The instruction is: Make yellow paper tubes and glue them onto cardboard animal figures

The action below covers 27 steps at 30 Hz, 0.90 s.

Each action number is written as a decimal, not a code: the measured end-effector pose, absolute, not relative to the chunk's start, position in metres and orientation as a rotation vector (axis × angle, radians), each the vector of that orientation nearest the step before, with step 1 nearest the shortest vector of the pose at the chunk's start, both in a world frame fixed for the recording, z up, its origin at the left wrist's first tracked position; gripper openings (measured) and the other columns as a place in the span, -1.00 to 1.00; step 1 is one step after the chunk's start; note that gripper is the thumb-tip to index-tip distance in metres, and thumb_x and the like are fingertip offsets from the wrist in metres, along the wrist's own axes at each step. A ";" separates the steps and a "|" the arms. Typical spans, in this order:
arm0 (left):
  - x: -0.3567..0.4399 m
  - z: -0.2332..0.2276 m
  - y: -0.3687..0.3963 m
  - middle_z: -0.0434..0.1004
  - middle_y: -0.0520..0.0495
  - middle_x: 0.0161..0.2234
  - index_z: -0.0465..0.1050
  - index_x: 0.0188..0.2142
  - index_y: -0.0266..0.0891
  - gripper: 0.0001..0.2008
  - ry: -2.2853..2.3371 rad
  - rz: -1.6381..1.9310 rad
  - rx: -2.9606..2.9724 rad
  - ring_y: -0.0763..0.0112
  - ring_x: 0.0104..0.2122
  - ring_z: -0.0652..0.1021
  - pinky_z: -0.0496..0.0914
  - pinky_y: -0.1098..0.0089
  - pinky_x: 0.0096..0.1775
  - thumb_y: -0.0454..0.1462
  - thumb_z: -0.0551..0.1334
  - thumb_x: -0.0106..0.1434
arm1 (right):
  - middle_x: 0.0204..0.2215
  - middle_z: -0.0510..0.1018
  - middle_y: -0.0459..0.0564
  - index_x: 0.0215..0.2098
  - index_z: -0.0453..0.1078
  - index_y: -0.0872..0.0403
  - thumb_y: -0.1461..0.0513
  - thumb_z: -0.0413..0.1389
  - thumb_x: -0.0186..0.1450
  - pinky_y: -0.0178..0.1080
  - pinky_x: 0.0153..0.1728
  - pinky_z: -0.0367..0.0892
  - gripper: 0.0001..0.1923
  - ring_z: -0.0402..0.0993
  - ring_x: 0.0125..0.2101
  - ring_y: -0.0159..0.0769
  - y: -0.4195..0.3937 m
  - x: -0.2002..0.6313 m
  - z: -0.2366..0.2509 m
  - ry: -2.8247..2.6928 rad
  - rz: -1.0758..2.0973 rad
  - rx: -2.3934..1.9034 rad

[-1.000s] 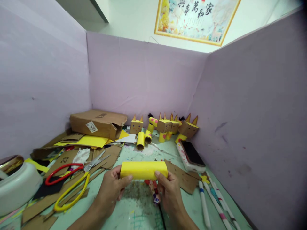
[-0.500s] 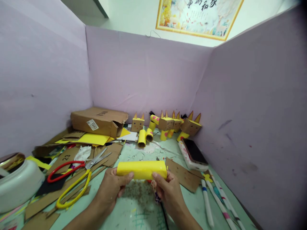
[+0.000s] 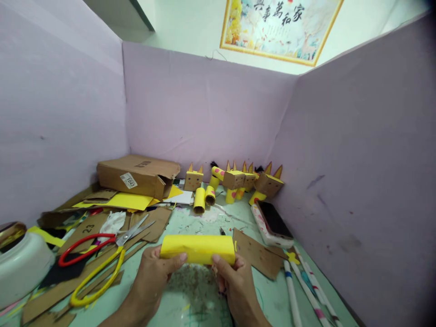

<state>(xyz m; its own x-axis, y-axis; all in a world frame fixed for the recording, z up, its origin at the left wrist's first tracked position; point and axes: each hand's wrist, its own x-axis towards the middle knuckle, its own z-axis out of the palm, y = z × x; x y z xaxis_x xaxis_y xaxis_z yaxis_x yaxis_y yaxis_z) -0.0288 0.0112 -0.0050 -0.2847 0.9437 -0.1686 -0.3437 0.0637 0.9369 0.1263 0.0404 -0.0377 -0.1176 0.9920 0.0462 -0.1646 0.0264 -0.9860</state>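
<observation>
A yellow paper-covered roll (image 3: 198,249) lies sideways just above the green table, held at both ends. My left hand (image 3: 157,272) grips its left end with the thumb on top. My right hand (image 3: 235,281) grips the right end the same way. Something small and patterned under my right hand is mostly hidden.
Scissors with one red and one yellow handle (image 3: 98,254) lie on cardboard scraps (image 3: 254,252) at left. A cardboard box (image 3: 138,175), small yellow rolls (image 3: 199,200), cardboard animal figures (image 3: 245,179), a phone (image 3: 272,222), pens (image 3: 293,290) and a white tub (image 3: 20,265) surround the spot. Purple partition walls close in three sides.
The roll and both hands have shifted slightly left and toward me. The view tilted a little. The grip is unchanged.
</observation>
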 end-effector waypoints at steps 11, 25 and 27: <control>-0.027 -0.004 0.008 0.51 0.01 -0.64 0.49 -0.61 -0.31 -0.79 1.161 1.477 0.610 0.34 -0.58 0.49 0.39 0.37 -0.43 -0.34 0.42 -0.33 | -0.83 0.13 -0.25 -0.67 0.25 0.09 -0.01 0.19 0.03 -0.37 -0.74 -0.12 -0.62 -0.08 -0.79 -0.55 0.038 0.121 -0.038 -1.134 1.303 -0.953; -0.033 -0.011 0.013 0.56 -0.08 -0.55 0.53 -0.52 -0.34 -0.73 1.142 1.489 0.588 0.26 -0.48 0.53 0.42 0.33 -0.36 -0.30 0.44 -0.31 | -0.88 0.12 -0.28 -0.63 0.25 0.11 -0.15 0.16 -0.01 -0.42 -0.79 -0.17 -0.50 -0.10 -0.83 -0.58 0.044 0.122 -0.042 -1.021 1.415 -0.989; -0.033 -0.011 0.014 0.56 -0.08 -0.55 0.53 -0.53 -0.34 -0.74 1.129 1.509 0.582 0.28 -0.48 0.53 0.42 0.34 -0.35 -0.29 0.44 -0.30 | -0.89 0.12 -0.27 -0.62 0.24 0.10 -0.15 0.14 0.02 -0.43 -0.80 -0.15 -0.50 -0.06 -0.83 -0.56 0.045 0.122 -0.042 -1.037 1.414 -0.981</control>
